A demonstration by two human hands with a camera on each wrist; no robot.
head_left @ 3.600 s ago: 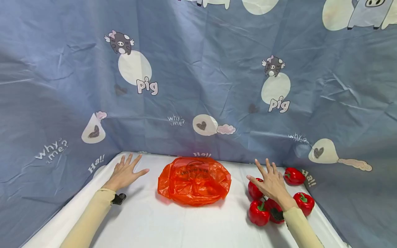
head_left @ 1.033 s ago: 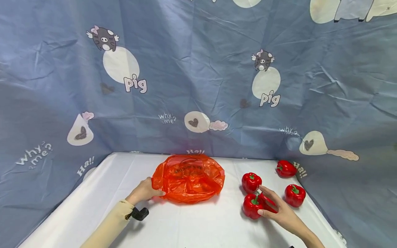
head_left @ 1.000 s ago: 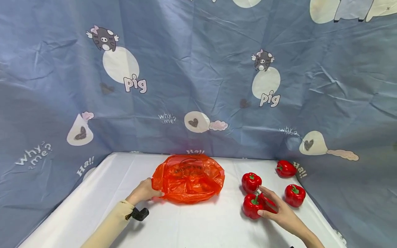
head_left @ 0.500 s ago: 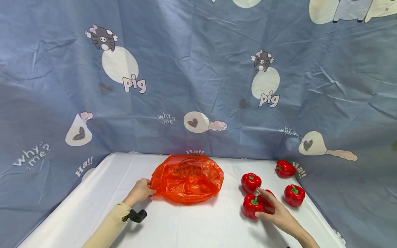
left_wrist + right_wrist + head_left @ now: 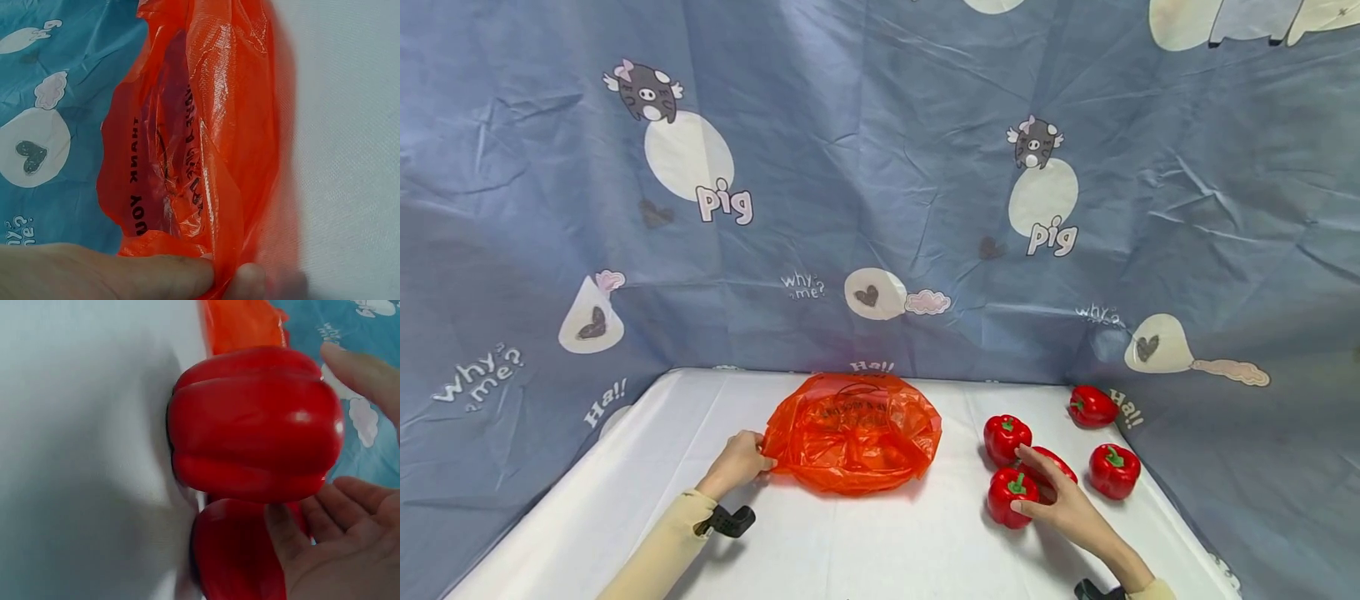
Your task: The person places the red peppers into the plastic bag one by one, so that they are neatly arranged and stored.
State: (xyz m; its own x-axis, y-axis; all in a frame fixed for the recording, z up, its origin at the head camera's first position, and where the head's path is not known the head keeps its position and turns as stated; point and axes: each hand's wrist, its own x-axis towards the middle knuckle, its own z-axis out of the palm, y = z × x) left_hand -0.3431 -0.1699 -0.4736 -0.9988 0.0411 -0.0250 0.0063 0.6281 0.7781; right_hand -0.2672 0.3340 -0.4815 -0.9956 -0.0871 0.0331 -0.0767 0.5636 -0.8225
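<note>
My left hand (image 5: 736,462) pinches the left edge of a crumpled orange-red plastic bag (image 5: 857,437) lying in the middle of the table. In the left wrist view the bag's mouth (image 5: 165,162) gapes beside my fingers, with black lettering on the film. At the right my right hand (image 5: 1071,508) reaches around a red bell pepper (image 5: 1002,500) with a green stem, thumb and fingers spread. Seen from the right wrist, that pepper stands between the raised thumb and the fingers. Another bell pepper (image 5: 1058,463) lies behind, partly hidden by my fingers.
A third bell pepper (image 5: 1006,439) sits just behind the front one. Two more, a pepper (image 5: 1115,473) and a pepper (image 5: 1093,407), are near the right edge of the white-covered table (image 5: 880,550). A blue printed curtain (image 5: 820,208) closes off the back and sides.
Both hands started spread above the table; the left came to the bag's left edge and pinched it. The right came down to the front pepper, its fingers shifting slightly in the last half second.
</note>
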